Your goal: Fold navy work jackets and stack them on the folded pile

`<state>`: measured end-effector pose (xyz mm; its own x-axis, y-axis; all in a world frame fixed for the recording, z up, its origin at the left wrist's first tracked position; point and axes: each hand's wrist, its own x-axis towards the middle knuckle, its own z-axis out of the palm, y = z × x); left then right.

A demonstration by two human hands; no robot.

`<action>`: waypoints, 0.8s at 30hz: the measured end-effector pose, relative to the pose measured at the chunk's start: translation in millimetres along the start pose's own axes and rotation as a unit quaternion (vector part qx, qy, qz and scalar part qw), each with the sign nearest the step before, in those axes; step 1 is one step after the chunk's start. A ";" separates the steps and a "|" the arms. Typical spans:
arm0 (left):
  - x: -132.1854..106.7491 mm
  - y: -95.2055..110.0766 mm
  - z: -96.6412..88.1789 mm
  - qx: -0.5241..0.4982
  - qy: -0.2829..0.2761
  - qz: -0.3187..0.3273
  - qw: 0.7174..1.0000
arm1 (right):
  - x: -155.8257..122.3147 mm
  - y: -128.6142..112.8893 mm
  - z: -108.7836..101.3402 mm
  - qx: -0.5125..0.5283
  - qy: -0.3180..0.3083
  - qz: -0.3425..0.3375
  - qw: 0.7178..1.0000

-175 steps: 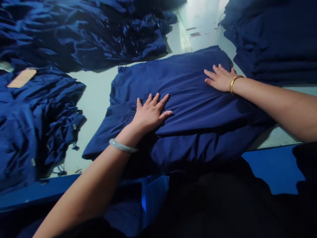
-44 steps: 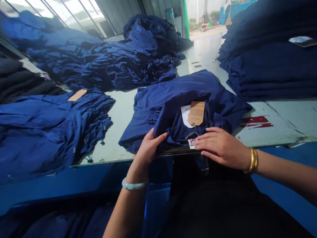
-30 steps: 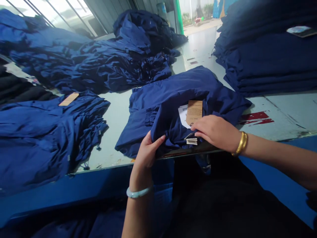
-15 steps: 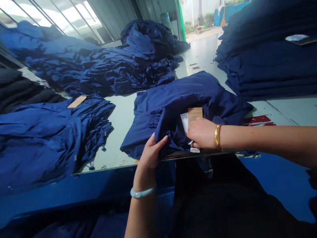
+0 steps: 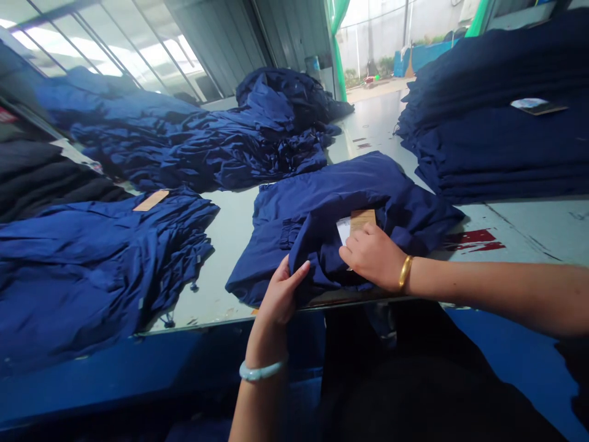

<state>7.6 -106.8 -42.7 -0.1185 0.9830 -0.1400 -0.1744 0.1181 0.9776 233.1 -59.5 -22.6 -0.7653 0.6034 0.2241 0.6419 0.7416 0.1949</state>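
Pale worktop [image 5: 230,245] between navy heaps [image 5: 202,159]; our right hand [image 5: 373,258] has slid onto the kraft tag [image 5: 362,220], fingers [image 5: 356,245] covering its lower part, grip unclear, while our left hand [image 5: 280,291] clasps the folded navy garment [image 5: 335,202] at the front edge.

**Daylight from the back, shadow up close**

We get hard daylight through the windows [image 5: 108,52] and doorway [image 5: 368,55], both burnt out white. Glare streaks the far surface [image 5: 368,120]. The blue cloth [image 5: 340,184] stays dim, its folds soft with little detail, while the wide lens bends the frames at the edges.
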 end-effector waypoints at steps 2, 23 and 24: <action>0.1 -0.6 0.2 0.007 0.001 0.000 1.000 | -1.3 3.1 -5.2 0.027 -0.023 0.014 0.999; 2.4 -3.4 -0.3 0.014 0.006 0.006 1.000 | 69.2 102.3 -5.5 0.078 -0.190 0.029 0.978; 2.7 -3.7 -0.2 0.012 0.005 0.006 1.000 | 67.0 104.3 -12.1 0.081 -0.180 0.031 0.980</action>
<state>7.7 -104.6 -46.7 -0.1300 0.9830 -0.1293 -0.1489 0.1096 0.9828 249.3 54.8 24.4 -0.7121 0.6907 -0.1261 0.6932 0.7201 0.0300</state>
